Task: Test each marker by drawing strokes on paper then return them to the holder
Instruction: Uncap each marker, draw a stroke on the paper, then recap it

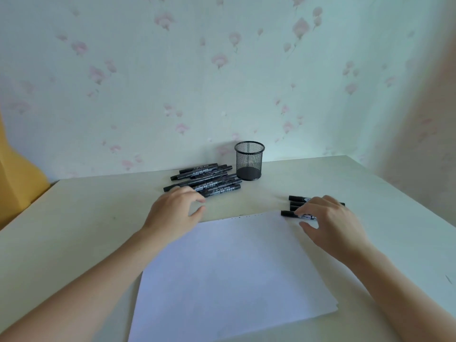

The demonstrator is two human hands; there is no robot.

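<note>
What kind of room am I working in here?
Probably a home room: floral wallpaper behind a pale desk, with a mesh holder, markers and paper on it.

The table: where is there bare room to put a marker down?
Bare table lies left of the paper, and right of the mesh holder toward the far corner. It is crowded at the marker pile and the small group under the right hand.

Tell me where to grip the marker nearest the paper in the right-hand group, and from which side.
Pinch the marker at mid-barrel, just right of its cap, coming from above with the right hand. It lies flat, crosswise, cap pointing left, with the paper on its near side and other markers close behind, so only the top is free.
</note>
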